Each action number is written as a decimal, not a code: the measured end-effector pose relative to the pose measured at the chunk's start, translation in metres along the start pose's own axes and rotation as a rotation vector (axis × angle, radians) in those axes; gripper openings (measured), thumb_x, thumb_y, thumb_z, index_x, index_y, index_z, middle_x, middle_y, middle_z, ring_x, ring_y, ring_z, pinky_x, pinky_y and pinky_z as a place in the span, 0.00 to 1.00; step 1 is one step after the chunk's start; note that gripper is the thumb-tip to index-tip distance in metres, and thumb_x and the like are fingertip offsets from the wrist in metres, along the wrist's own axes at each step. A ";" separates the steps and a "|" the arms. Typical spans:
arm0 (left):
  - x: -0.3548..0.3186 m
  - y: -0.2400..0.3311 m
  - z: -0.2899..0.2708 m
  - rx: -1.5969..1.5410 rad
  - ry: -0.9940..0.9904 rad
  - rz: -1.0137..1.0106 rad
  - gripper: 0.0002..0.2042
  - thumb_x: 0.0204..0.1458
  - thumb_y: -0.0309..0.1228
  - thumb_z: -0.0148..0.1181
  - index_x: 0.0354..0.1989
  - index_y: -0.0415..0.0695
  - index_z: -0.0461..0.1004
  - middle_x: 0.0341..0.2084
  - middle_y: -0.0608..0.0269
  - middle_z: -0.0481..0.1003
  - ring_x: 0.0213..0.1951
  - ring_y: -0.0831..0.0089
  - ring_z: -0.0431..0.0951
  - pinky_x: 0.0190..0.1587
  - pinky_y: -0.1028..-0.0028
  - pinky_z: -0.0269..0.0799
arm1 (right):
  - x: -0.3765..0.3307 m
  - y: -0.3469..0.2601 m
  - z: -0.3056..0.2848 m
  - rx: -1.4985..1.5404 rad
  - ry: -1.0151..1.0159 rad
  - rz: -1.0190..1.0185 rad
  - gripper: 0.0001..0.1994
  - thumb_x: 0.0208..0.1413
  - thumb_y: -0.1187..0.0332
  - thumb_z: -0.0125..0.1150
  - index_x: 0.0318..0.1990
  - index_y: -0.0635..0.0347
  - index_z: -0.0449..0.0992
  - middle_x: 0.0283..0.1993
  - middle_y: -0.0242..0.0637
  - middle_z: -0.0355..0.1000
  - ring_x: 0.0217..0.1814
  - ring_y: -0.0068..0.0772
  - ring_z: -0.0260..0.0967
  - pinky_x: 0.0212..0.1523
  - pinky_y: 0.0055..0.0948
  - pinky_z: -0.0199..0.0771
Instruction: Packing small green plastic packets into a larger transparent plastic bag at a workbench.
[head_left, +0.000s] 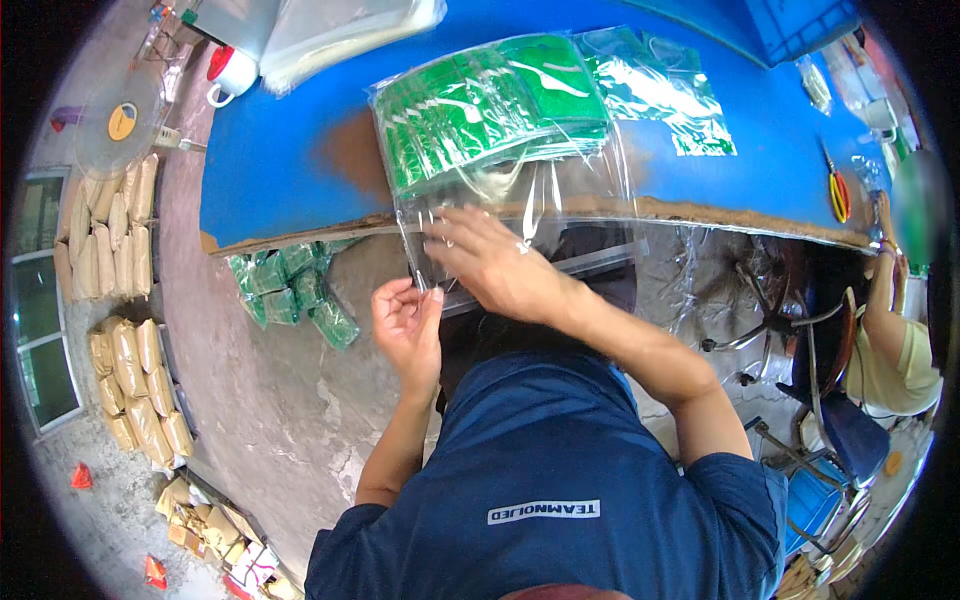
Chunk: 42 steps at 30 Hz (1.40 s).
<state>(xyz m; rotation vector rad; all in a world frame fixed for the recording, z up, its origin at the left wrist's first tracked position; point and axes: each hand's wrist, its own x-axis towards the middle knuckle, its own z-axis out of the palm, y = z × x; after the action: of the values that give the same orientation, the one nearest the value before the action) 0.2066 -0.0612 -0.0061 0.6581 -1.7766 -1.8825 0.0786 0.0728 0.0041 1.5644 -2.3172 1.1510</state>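
A large clear plastic bag lies over the front edge of the blue table, its near end hanging past the edge. Green flat packs sit inside or beneath its far part; glare hides which. My left hand pinches the bag's near left corner between thumb and fingers. Across the bag's near end, my right hand lies with its fingers stretched out toward the left, slightly blurred. Beside the green packs on the right is another shiny clear plastic sheet or bag.
The blue table has a worn brown front edge. On it are a white mug, stacked clear bags, a blue crate and yellow-red handled pliers or snips. Green packets lie below. A co-worker sits at right.
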 end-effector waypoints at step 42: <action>0.167 0.067 0.048 0.619 -0.435 0.826 0.10 0.58 0.25 0.61 0.46 0.35 0.78 0.55 0.50 0.74 0.57 0.57 0.74 0.60 0.65 0.67 | -0.152 0.014 -0.185 -0.041 0.110 0.660 0.08 0.57 0.74 0.59 0.44 0.61 0.76 0.38 0.47 0.75 0.39 0.51 0.75 0.41 0.39 0.75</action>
<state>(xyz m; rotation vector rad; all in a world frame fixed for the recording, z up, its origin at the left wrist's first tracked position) 0.0472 -0.1331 0.0588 -0.3333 -2.4109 -0.9443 0.0811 0.3081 0.0540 0.6927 -2.8378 1.2390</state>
